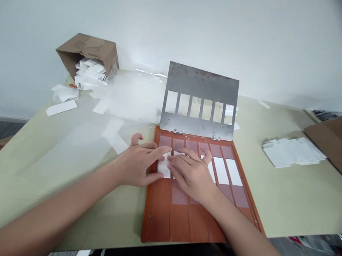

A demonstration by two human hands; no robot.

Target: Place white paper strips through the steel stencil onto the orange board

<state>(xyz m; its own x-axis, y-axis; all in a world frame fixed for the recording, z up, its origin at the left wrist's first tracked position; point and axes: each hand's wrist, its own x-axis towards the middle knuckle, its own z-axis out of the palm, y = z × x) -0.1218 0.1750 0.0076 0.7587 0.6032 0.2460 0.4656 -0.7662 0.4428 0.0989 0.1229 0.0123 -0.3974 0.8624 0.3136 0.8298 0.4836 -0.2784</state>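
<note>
A white card (164,168) lies in the leftmost channel of an orange slotted board (180,224). My left hand (139,162) has thumb and index finger at the card's two ends, closed on it. From the other side my right hand (193,173) presses its bunched fingertips against the same card's right edge. More white cards lie across the other channels, some partly under my right hand; a card at the right (233,172) shows whole. Translucent pinkish strips (240,196) lie beneath the cards. Hinged to the board's far edge, a metal plate (203,82) with several rectangular windows stands raised.
A tipped cardboard box (91,45) full of white cards sits at the back left, with loose cards (62,108) and clear plastic film (135,95) beside it. Stacked white cards (293,151) and another cardboard box (333,138) are on the right of the pale table (287,203).
</note>
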